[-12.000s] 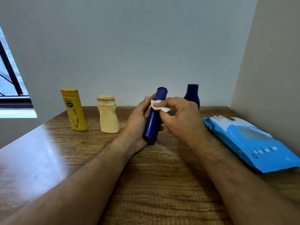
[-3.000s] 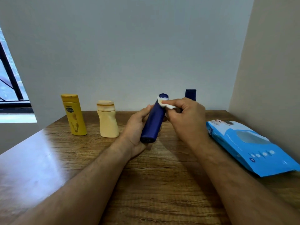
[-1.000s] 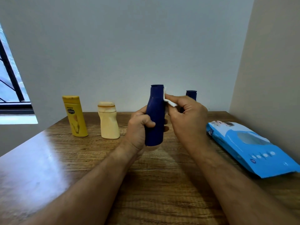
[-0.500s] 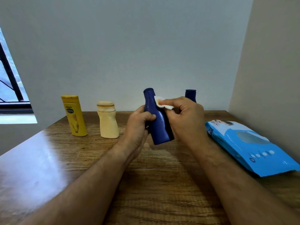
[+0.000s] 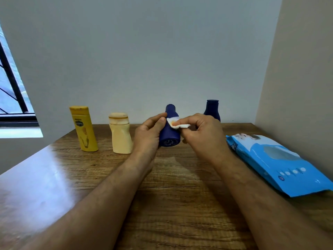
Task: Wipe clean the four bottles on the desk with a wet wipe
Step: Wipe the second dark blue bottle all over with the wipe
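Navy bottle (image 5: 169, 134) — tilted, base forward

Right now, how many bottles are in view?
4: yellow bottle and cream bottle standing left, one dark blue bottle held in both hands, another dark blue bottle standing behind the right hand.

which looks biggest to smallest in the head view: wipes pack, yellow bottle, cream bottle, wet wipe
1. wipes pack, though it lies nearest the camera
2. yellow bottle
3. cream bottle, shorter than the yellow
4. wet wipe, folded small, partly hidden by the right hand
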